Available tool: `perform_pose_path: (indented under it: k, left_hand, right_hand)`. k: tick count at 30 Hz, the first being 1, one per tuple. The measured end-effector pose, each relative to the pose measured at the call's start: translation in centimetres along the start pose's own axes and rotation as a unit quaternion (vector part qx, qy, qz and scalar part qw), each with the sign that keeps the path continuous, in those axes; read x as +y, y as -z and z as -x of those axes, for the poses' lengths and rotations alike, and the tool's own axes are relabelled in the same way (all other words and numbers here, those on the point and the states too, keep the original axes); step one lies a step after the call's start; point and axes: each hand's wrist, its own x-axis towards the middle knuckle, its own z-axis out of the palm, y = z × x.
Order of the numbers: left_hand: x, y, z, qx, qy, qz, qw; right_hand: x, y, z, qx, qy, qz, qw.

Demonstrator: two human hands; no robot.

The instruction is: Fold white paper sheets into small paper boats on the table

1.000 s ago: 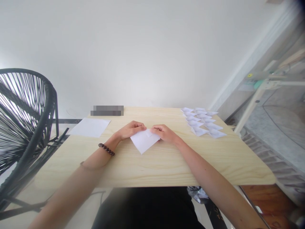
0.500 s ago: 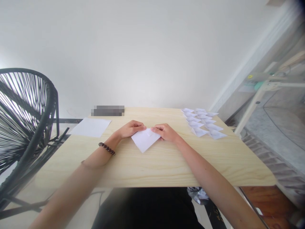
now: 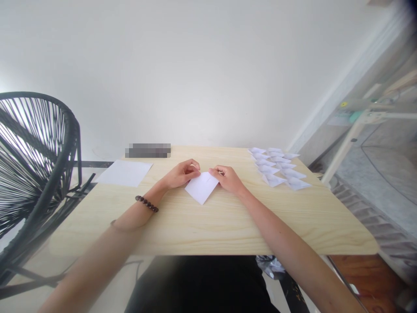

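A folded white paper (image 3: 201, 189) lies near the middle of the table, one corner pointing toward me. My right hand (image 3: 227, 178) pinches its upper right edge between thumb and fingers. At the upper left edge is my left hand (image 3: 182, 174), its thumb tip close to or touching the paper. A gap shows between that thumb and the raised, curled index finger. The undersides of both hands are hidden. A dark bead bracelet (image 3: 147, 204) circles my left wrist.
Several folded white paper pieces (image 3: 273, 179) stand in rows at the table's (image 3: 208, 230) back right. Flat white paper (image 3: 125, 173) lies at the left, with a blurred-out dark object (image 3: 147, 151) behind it. A black corded chair (image 3: 70, 130) stands left of the table.
The folded paper has shifted slightly right and turned, showing a squarer outline. My left index finger has lifted away from its thumb. My right hand keeps its pinch.
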Motion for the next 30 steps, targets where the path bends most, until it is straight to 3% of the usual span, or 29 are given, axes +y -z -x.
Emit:
perform_pose_path:
  k: [3,9,15,24,30]
  left_hand:
    - [-0.20,0.11,-0.03,0.009,-0.022,-0.002,1.000]
    - [-0.28,0.47,0.09,-0.002,-0.004,-0.043,0.999]
    - [-0.05,0.63,0.23,0.029,-0.013,-0.074,0.997]
    - [0.10,0.53,0.16,0.086,0.013,-0.029,0.996]
    - [0.11,0.65,0.19,0.069,0.008,0.019,0.997]
  right_hand:
    - [0.08,-0.07,-0.02,0.005,-0.008,-0.006,1.000]
    - [0.10,-0.11,0.03,-0.008,-0.038,-0.039,0.998]
    - [-0.27,-0.06,0.18,-0.005,-0.050,-0.064,0.997]
    - [0.05,-0.19,0.08,0.009,-0.056,-0.064,0.996]
    - [0.26,-0.20,-0.02,0.034,-0.036,-0.056,0.997]
